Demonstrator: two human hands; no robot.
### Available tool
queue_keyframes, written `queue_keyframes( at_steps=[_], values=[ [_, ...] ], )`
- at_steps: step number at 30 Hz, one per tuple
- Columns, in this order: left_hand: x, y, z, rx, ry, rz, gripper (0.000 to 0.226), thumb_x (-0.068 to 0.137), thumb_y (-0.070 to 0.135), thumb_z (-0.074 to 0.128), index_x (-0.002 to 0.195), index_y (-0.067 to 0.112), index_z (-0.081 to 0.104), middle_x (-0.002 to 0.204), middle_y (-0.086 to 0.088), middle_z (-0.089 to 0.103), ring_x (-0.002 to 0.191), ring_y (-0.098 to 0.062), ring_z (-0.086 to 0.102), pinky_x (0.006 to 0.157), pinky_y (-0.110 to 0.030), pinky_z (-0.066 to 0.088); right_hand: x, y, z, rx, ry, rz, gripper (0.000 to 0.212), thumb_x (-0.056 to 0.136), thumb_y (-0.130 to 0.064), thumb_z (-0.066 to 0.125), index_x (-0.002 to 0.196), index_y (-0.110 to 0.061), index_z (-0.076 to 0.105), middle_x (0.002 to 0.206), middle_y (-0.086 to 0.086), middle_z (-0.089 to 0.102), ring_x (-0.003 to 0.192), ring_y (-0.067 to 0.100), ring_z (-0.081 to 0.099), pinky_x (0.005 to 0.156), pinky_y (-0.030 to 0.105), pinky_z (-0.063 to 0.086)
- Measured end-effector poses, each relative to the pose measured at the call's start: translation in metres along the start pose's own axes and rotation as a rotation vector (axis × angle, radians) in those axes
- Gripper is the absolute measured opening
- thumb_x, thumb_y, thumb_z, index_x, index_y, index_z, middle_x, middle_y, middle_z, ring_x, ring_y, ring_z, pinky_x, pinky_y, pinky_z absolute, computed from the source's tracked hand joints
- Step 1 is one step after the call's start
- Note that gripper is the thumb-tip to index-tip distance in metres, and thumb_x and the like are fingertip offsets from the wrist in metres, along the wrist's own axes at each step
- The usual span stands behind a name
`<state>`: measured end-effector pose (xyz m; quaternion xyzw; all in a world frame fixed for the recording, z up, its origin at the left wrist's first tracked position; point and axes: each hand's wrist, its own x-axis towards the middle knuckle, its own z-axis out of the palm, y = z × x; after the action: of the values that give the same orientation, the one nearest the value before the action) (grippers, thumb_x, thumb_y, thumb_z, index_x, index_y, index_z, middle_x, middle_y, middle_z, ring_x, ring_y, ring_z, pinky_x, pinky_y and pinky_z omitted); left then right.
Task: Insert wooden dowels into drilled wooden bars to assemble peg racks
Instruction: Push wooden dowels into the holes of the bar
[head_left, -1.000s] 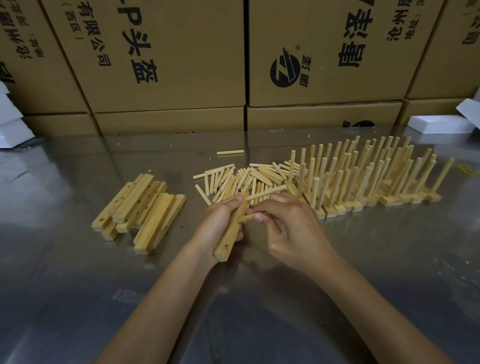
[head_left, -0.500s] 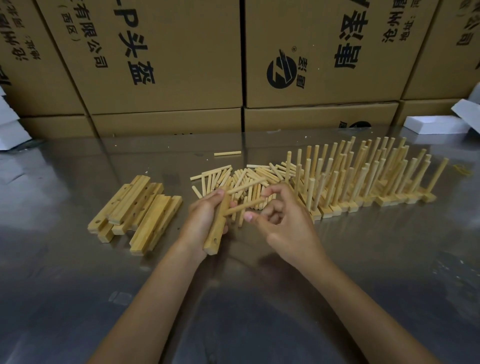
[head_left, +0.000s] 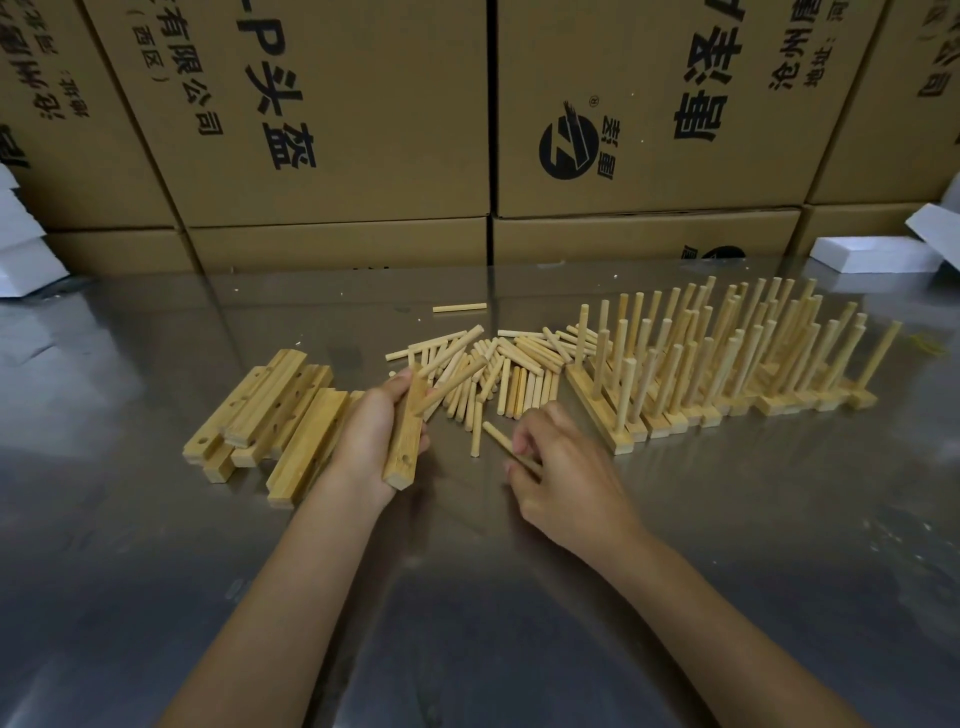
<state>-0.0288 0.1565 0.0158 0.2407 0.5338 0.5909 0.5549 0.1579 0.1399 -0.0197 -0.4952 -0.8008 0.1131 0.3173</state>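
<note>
My left hand (head_left: 370, 439) grips a drilled wooden bar (head_left: 404, 447) held lengthwise, with two dowels (head_left: 453, 383) sticking out of its far end. An empty hole shows near the bar's near end. To its right, my right hand (head_left: 563, 475) pinches a single loose dowel (head_left: 500, 439) just above the table. Behind both hands lies a heap of loose dowels (head_left: 511, 364). A stack of empty drilled bars (head_left: 270, 415) sits to the left.
Several finished peg racks (head_left: 727, 364) stand in a row at the right. One stray dowel (head_left: 460, 308) lies further back. Cardboard boxes (head_left: 332, 114) wall off the back of the metal table (head_left: 467, 597). White foam pieces (head_left: 872, 254) lie at the back right.
My right hand has let go of the dowel set in the bar, moved right and down, and now pinches another loose dowel. The left hand keeps hold of the bar.
</note>
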Motion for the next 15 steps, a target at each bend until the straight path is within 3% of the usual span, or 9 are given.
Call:
queue_keyframes(
  at_steps=[5,8,11,13,15],
  values=[
    [-0.002,0.0,0.001,-0.016,-0.013,0.009,0.021,0.101,0.026,0.056,0.109,0.012,0.069,0.076,-0.001,0.063,0.055,-0.011,0.046,0.038,-0.019,0.04,0.001,0.003,0.0,-0.126,-0.044,0.082,0.006,0.092,-0.027,0.063,0.097,-0.023,0.061,0.099,-0.008,0.046,0.097,0.012,0.046,0.084,0.029,0.042],
    [-0.004,-0.001,0.002,-0.007,-0.03,0.013,0.023,0.1,0.026,0.055,0.116,0.015,0.068,0.093,-0.005,0.065,0.058,-0.012,0.048,0.039,-0.019,0.042,0.0,0.001,-0.005,-0.122,-0.031,0.096,0.01,0.093,-0.015,0.057,0.091,-0.025,0.054,0.091,-0.008,0.05,0.091,0.014,0.05,0.075,0.029,0.043],
    [-0.007,-0.001,0.005,-0.019,-0.046,0.021,0.021,0.101,0.026,0.054,0.113,0.016,0.068,0.089,-0.005,0.064,0.056,-0.011,0.048,0.039,-0.018,0.042,0.001,0.0,-0.014,0.175,-0.099,0.093,0.014,0.096,-0.011,0.051,0.096,-0.024,0.053,0.084,-0.005,0.057,0.077,0.012,0.055,0.066,0.031,0.047],
    [-0.009,-0.002,0.006,-0.023,-0.044,0.031,0.019,0.101,0.027,0.053,0.106,0.018,0.07,0.076,-0.002,0.063,0.052,-0.01,0.048,0.04,-0.018,0.042,0.0,-0.007,-0.02,0.479,-0.181,0.077,0.022,0.097,-0.006,0.052,0.1,-0.025,0.062,0.081,-0.007,0.058,0.069,0.006,0.051,0.061,0.023,0.042],
    [-0.009,-0.003,0.007,-0.031,-0.051,0.036,0.019,0.101,0.027,0.053,0.101,0.018,0.07,0.069,0.0,0.059,0.05,-0.01,0.047,0.042,-0.02,0.041,-0.002,-0.016,-0.022,0.575,-0.201,0.007,0.028,0.097,-0.003,0.053,0.1,-0.024,0.071,0.074,-0.017,0.058,0.062,0.0,0.047,0.055,0.015,0.036]
  ],
)
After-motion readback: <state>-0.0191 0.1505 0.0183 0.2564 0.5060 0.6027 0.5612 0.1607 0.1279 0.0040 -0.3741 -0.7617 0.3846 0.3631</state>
